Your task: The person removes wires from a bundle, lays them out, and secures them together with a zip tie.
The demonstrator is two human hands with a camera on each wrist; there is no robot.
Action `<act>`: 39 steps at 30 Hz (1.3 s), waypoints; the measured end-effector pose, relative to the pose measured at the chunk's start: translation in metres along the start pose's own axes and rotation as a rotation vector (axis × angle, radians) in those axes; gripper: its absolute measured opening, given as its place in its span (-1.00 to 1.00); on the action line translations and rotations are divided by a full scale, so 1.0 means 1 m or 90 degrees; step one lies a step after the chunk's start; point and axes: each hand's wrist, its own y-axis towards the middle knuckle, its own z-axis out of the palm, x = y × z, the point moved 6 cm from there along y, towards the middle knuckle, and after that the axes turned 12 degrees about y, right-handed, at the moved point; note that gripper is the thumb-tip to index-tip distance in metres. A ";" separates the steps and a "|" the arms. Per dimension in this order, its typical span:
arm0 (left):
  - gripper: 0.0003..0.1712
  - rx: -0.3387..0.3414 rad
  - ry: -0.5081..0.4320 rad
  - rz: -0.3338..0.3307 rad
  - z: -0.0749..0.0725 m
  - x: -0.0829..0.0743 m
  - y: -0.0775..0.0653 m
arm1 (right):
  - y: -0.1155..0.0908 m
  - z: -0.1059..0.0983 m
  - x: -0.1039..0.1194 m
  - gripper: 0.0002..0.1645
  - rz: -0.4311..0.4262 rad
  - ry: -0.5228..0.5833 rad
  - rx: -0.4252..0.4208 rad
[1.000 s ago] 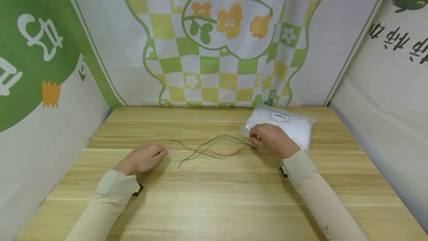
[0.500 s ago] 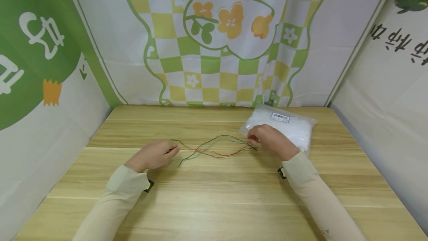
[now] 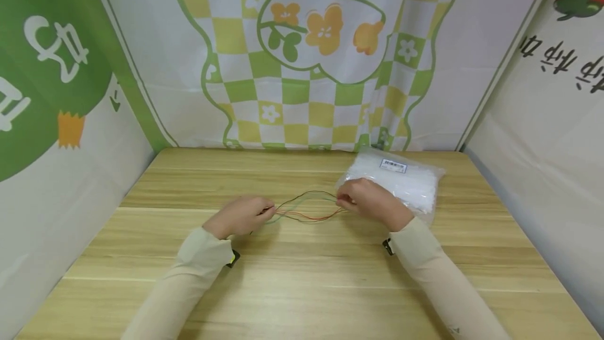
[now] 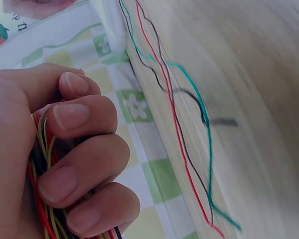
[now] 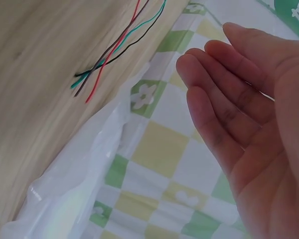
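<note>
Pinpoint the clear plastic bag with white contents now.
In the head view, the bag lies right of centre near the back edge of the pale wooden table, just beyond the bare right hand, which partly hides it.

Smooth, plastic-looking coating on those wires, wood grain across the tabletop, soft sheen showing, and there's shiny, crinkled clear plastic on the bag, creased matt cloth on the backdrop, matt cloth sleeves!
</note>
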 end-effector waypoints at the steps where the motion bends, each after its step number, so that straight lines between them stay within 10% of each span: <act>1: -0.51 0.000 -0.006 0.006 0.000 -0.003 0.002 | 0.001 0.000 0.002 -0.82 -0.002 0.002 0.003; 39: -0.55 0.017 -0.076 0.117 0.018 -0.078 0.067 | 0.022 0.015 0.042 -0.79 -0.079 0.050 0.033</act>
